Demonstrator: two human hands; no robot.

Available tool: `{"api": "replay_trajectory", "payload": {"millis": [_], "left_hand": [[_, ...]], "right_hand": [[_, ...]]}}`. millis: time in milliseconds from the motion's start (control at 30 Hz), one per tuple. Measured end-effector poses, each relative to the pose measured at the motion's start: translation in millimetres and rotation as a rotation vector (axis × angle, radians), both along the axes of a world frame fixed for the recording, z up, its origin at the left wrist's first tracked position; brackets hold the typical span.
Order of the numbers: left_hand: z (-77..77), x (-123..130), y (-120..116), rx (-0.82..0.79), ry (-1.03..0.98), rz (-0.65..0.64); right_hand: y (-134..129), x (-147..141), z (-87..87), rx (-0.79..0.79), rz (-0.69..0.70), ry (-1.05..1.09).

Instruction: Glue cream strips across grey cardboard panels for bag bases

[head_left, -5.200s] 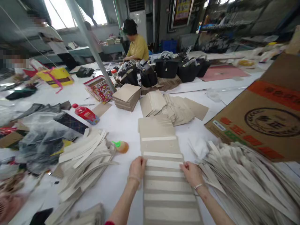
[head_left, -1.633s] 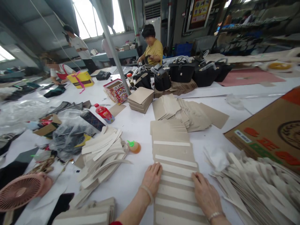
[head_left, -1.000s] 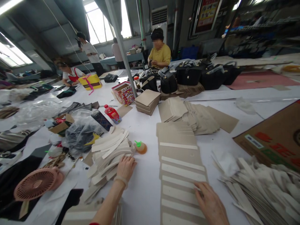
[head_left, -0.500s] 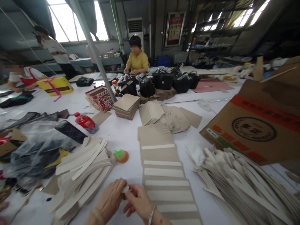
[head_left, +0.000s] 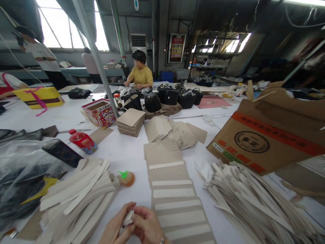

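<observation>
Close to the near table edge, my left hand (head_left: 115, 227) and my right hand (head_left: 149, 226) meet, fingers bent inward. Between their fingertips is a small white crumpled scrap (head_left: 128, 218), pinched from both sides; its material is unclear. To the right of my hands runs a row of overlapping grey-beige cardboard panels (head_left: 165, 174) with pale strips (head_left: 177, 204) lying across them. A small squat bottle (head_left: 127, 179) with amber liquid and a green cap stands just beyond my hands. At my left lies a pile of long pale strips (head_left: 76, 193).
Another heap of strips (head_left: 254, 200) lies at right, before a large cardboard box (head_left: 243, 135). Farther off are stacked cardboard sheets (head_left: 130, 122), a red bottle (head_left: 82, 140), a metal pole (head_left: 98, 61) and black handbags (head_left: 167, 95). A person in yellow (head_left: 141, 76) works across the table.
My view has shifted to the right. My hands have tilted, and more of the white scrap shows between my fingers. The strips and panels lie as before.
</observation>
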State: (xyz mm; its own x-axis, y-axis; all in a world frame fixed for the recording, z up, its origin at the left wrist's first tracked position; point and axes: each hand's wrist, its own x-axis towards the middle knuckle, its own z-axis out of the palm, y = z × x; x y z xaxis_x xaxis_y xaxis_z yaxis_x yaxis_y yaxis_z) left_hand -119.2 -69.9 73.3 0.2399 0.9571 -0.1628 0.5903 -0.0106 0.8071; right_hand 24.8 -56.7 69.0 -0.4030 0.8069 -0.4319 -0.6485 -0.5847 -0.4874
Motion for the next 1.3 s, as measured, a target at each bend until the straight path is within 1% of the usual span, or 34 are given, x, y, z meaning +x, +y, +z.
{"api": "replay_trajectory", "payload": {"millis": [67, 133, 200, 300, 400, 467, 533, 600, 667, 733, 800, 833, 900, 933, 967, 1033, 1100, 1167, 1300], "left_hand": [[10.7, 4.0, 3.7, -0.062, -0.093, -0.012], [21.7, 7.0, 6.8, -0.094, -0.128, -0.009], [29.6, 8.7, 8.7, -0.104, -0.128, -0.002], [34.7, 9.3, 9.3, -0.086, -0.068, 0.001], [34.0, 8.1, 8.7, -0.025, 0.051, -0.018], [31.2, 4.6, 8.4, 0.052, 0.153, -0.055], [26.7, -3.3, 9.0, 0.132, 0.274, -0.105], [21.3, -16.1, 11.1, 0.195, 0.423, -0.127], [16.7, -30.7, 14.6, 0.240, 0.595, -0.086], [14.6, -40.3, 18.3, 0.295, 0.733, -0.043], [15.7, -37.3, 20.2, 0.367, 0.778, -0.053], [17.4, -29.7, 20.2, 0.399, 0.752, -0.080], [22.4, -3.5, 18.4, 0.407, 0.618, -0.153], [25.3, 13.0, 17.0, 0.366, 0.525, -0.190], [28.1, 30.0, 15.8, 0.288, 0.425, -0.232], [32.0, 59.4, 14.4, 0.045, 0.250, -0.301], [31.0, 76.6, 16.0, -0.192, 0.126, -0.311], [23.6, 80.8, 21.1, -0.324, 0.052, -0.257], [-1.9, 74.9, 42.6, -0.395, -0.022, -0.090]], "right_hand": [[-1.8, 0.5, 7.3, 0.003, -0.021, 0.027], [-3.6, 1.8, 9.9, -0.001, -0.037, 0.033], [-4.9, 2.8, 8.8, -0.021, -0.049, 0.001], [-5.4, 3.9, 3.9, -0.035, -0.059, -0.123], [-2.8, 7.2, -3.9, 0.015, -0.063, -0.294], [2.1, 13.0, -11.5, 0.046, -0.079, -0.431], [9.1, 23.5, -19.4, 0.046, -0.057, -0.545], [16.1, 39.1, -25.2, 0.032, 0.019, -0.588], [20.3, 58.3, -26.9, 0.043, 0.093, -0.568], [20.0, 78.1, -24.9, 0.076, 0.126, -0.545], [15.7, 94.9, -20.3, 0.112, 0.155, -0.545], [12.6, 101.5, -17.2, 0.129, 0.180, -0.543], [6.4, 111.5, -9.4, 0.160, 0.230, -0.513], [4.0, 115.6, -4.9, 0.171, 0.247, -0.486], [2.4, 120.0, -0.6, 0.178, 0.253, -0.460], [2.6, 131.5, 5.6, 0.178, 0.219, -0.433], [6.7, 148.8, 5.7, 0.156, 0.165, -0.456], [13.4, 170.9, -1.2, 0.115, 0.110, -0.523], [34.1, 212.1, -24.6, 0.059, 0.065, -0.682]]}}
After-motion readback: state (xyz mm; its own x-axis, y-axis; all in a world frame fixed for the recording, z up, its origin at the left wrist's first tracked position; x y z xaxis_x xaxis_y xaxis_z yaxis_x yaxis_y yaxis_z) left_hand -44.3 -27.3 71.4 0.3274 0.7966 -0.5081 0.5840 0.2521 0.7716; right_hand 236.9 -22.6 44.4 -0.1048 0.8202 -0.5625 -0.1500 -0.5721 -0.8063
